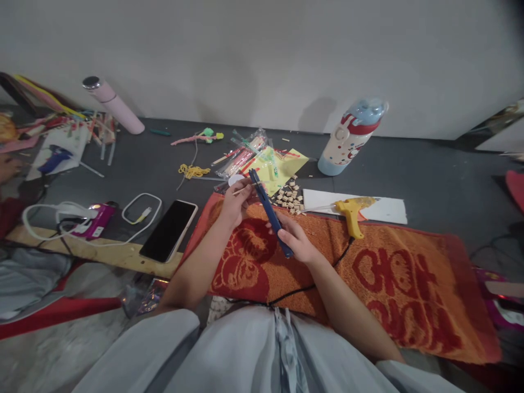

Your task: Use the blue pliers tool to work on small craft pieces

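My right hand (295, 238) is closed around a long, narrow blue hand tool (268, 208), whose exact kind I cannot make out. The tool slants up and left over the orange towel (311, 262). My left hand (236, 203) pinches a thin pale stick (241, 190), which reaches toward the tool's dark upper end. Whether the stick sits between the tool's jaws is too small to tell. Just beyond my hands lies a heap of short cut wooden pieces (290, 195). A yellow glue gun (351, 212) rests to the right on a white board (387, 210).
Yellow paper (292, 162) and packaged sticks (249, 153) lie behind my hands. A cartoon bottle (350, 139) stands at the right, a pink flask (118, 109) at the left. A phone (168, 230) and white cable (141, 196) lie left. Another person's hand (9, 166) shows at the left edge.
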Demonstrator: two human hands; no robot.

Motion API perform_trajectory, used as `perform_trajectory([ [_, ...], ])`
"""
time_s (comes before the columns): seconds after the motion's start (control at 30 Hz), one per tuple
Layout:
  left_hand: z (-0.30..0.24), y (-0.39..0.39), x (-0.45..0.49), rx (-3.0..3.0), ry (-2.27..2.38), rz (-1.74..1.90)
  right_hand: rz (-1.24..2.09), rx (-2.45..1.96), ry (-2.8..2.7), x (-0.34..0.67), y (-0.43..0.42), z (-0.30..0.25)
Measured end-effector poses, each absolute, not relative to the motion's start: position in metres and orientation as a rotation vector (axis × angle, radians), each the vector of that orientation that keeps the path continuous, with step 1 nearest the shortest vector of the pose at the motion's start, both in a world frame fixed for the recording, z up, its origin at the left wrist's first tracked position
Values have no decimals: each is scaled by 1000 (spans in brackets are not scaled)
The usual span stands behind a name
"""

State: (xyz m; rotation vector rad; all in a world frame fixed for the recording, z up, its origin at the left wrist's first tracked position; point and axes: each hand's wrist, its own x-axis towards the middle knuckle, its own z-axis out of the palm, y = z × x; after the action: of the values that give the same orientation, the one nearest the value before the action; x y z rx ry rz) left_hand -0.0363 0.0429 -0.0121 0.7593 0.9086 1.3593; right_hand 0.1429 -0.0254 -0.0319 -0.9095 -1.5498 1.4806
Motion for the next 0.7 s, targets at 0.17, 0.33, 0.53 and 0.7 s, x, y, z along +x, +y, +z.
perform_trajectory([
  [0.17,-15,48,-38,937,1019,1494,1369,-992,-1553,144,-25,-41],
  [0.33,-14,48,-46,1370,1248,1601,1334,-1007,-1561,144,-25,-46],
  [0.53,-11,45,-48,1592,1405,1625,1404,-1058,-1513,147,-23,-42],
  [0.7,-16,46,-48,1603,1417,1645,1467,-1048,-1474,149,-22,-33],
])
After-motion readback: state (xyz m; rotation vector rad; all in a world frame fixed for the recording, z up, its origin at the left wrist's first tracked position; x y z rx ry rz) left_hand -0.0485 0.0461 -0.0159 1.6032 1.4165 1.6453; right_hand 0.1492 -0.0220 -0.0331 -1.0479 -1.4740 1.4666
